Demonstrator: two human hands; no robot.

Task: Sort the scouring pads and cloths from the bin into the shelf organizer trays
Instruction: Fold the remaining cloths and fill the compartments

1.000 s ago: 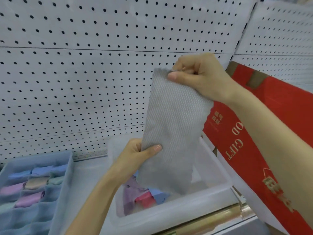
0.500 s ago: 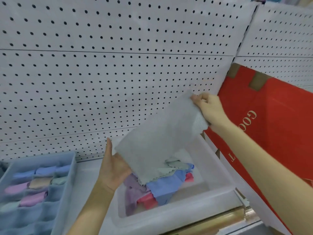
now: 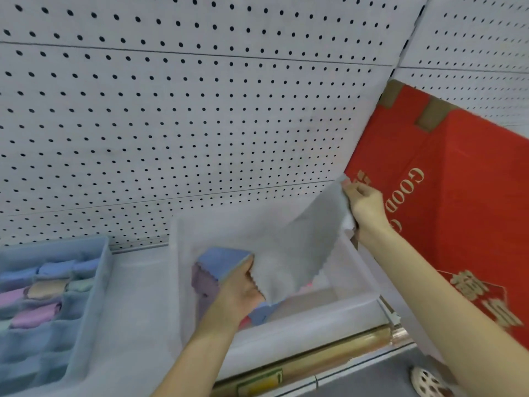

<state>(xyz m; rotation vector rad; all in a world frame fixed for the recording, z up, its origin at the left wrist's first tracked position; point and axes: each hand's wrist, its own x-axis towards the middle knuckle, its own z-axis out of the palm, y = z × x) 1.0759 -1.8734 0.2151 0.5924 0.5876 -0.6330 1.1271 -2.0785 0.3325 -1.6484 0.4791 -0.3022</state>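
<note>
Both arms are seen uncovered: the left forearm and the right forearm are bare up to the frame's edge, slender and smooth. The left hand and the right hand are bare as well. Fingernails are blurred and cannot be judged.

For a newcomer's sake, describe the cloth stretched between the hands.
Under the white pegboard wall, a clear bin sits beside a red box. Above it the left hand and right hand stretch the grey cloth. It alone is grey and spread open; the blue cloth and purple cloth lie in the bin.
</note>
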